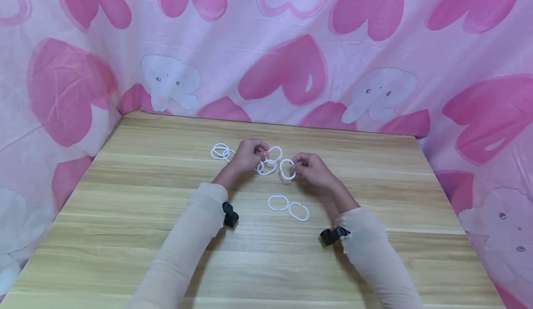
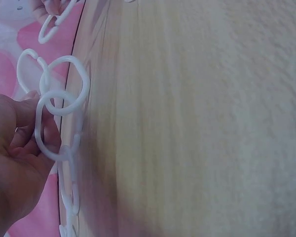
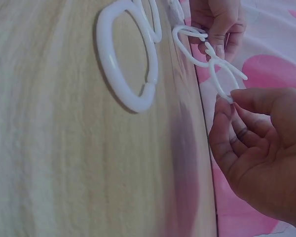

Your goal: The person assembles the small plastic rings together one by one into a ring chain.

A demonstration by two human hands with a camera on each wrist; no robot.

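In the head view my left hand (image 1: 248,155) pinches a white plastic chain link (image 1: 275,150) that stands raised at the end of a linked chain. More joined links (image 2: 64,85) hang below its fingers in the left wrist view, and the chain runs on left to a small heap of links (image 1: 220,151) on the table. Between thumb and fingertips, my right hand (image 1: 313,168) holds a single oval link (image 1: 287,169), close to the raised one. Each link has a small gap in its side. From these views I cannot tell whether the two held links touch.
Two loose white links, one oval link (image 1: 278,203) and another tilted link (image 1: 299,212), lie on the wooden table (image 1: 266,262) nearer me. A pink heart-patterned curtain (image 1: 283,68) hangs behind the table's back edge and along its sides.
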